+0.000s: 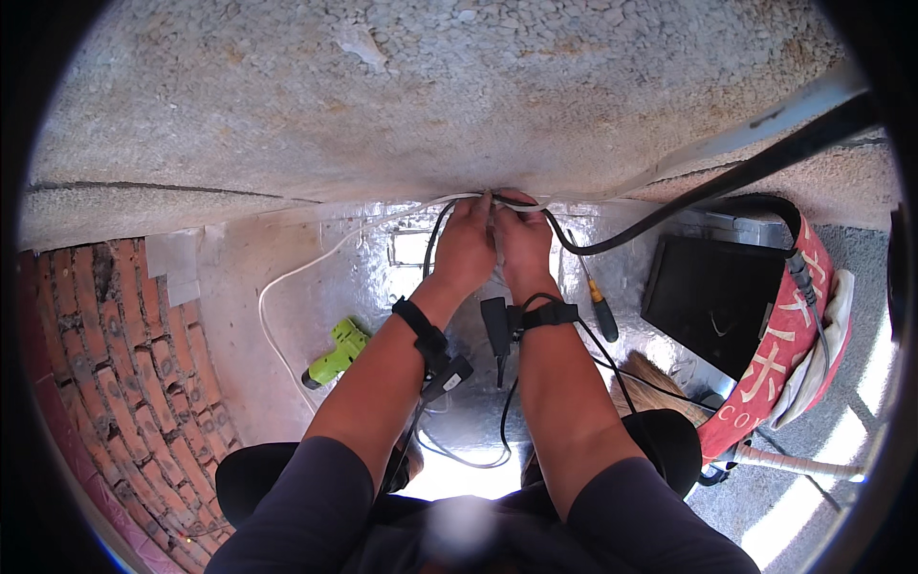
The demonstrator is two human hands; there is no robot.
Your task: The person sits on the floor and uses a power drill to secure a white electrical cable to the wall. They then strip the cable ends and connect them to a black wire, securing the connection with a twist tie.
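Straight ahead in head view, the only one I've got, both bare hands meet at top centre, right by a rough stony surface (430, 105). L hand (467, 253) and R hand (526, 251) sit side by side, thumbs close, fingers bunched at a black cable (727, 182) and a thin white cable (261, 302); can't tell from my end which strand each one pinches, b/c fingertips are partly hidden.

Key relation, as I judge it: at the fingers, the cables' long axis runs crosswise, L to R, along the stony edge. The black one's thick run comes in from upper R, dips, then rises to the fingers, so R hand is nearer to it. The white one loops off to lower L, on L hand's side. A screwdriver (602, 311) w/ yellow-and-black handle lies R of R hand; a green drill (339, 354) is L of the L forearm.
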